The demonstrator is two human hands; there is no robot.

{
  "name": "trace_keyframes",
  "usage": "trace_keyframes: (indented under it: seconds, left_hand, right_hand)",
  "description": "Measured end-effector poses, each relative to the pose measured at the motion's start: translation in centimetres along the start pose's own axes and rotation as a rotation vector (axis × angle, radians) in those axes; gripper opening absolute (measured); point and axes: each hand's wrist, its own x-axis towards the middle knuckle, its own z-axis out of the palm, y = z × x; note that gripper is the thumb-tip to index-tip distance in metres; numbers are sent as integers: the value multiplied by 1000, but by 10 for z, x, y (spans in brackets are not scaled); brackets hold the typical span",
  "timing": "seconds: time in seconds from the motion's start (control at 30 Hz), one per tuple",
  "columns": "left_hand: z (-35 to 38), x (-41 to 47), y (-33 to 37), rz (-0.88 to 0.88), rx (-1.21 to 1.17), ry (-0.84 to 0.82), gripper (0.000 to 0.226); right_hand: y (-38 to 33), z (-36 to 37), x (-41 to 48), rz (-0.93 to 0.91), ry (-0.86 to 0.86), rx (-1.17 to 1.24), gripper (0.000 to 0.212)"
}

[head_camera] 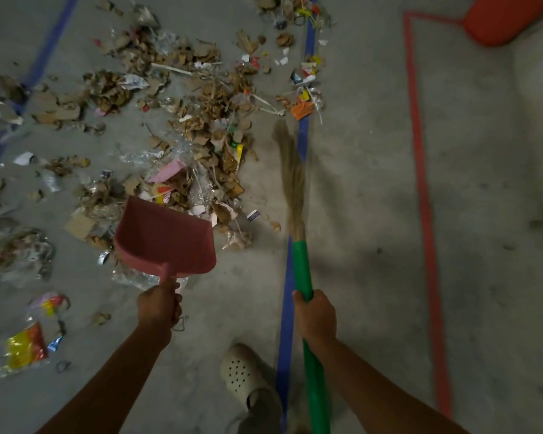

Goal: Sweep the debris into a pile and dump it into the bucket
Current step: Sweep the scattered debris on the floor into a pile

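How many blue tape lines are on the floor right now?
2. The middle line runs just left of the green broom handle, with debris over its far end. The left line slants along the frame's side, partly covered too. Debris could hide more.

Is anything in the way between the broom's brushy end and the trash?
Nothing visible. Only bare grey concrete floor lies between the green-handled straw broom bristles and the scattered cardboard and plastic debris. The pink plastic dustpan is at the pile's near edge, not between.
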Motion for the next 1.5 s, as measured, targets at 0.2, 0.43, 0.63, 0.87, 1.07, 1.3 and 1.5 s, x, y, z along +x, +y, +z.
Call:
trace_keyframes:
  seconds: [0.2,0.43,0.63,0.87,1.07,1.3,1.5]
  left_hand:
    - [-10,-39,-29,50,10,-17,25]
    - [-44,-50,-90,18,103,-26,39]
    - [-80,-19,-114,-29,135,-17,35]
    - [-127,54,-106,-48,91,-50,29]
    - [-175,119,-71,-80,77,-74,28]
    - [-203,140,-12,-73,33,-86,33]
    - [-208,131,38,-53,-5,-113,37]
  right_hand:
    - [67,-6,-11,156,-3,164,43]
    - [160,2,-44,249,-59,217,23]
    - [180,62,-64,396,-179,131,19]
    - [65,195,-71,194,-213,43,28]
    - [-56,265,-69,25,-248,118,28]
    - [-135,244,-101,-165,-128,82,21]
    - [-140,212,-129,-217,-8,-41,26]
